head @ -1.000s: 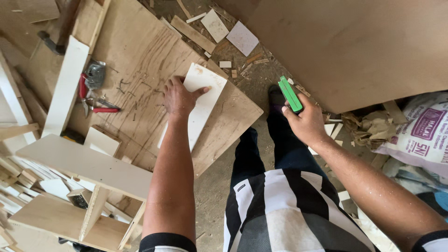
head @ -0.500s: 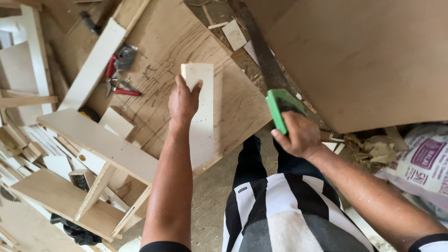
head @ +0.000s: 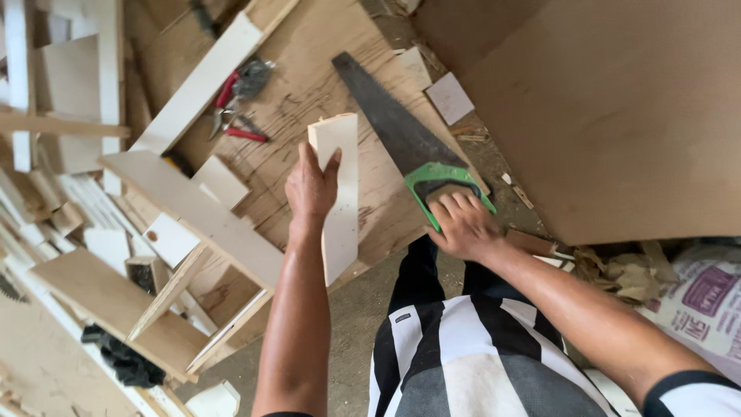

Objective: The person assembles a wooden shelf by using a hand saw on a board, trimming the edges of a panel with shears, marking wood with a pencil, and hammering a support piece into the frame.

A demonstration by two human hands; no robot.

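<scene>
Since a moment ago, the handsaw [head: 401,143] has swung into full view, its dark blade now lying flat across the plywood sheet [head: 309,85] beside the white board [head: 340,193]. The right hand [head: 463,224] has its fingers curled through the saw's green handle. The left hand [head: 310,185] presses on the board's left edge, fingers closed against it. Pale and narrow, the board lies lengthwise on the plywood, overhanging its near edge. Red-handled pliers [head: 235,112] lie farther left. A printed sack [head: 695,301], contents hidden, sits at right.
</scene>
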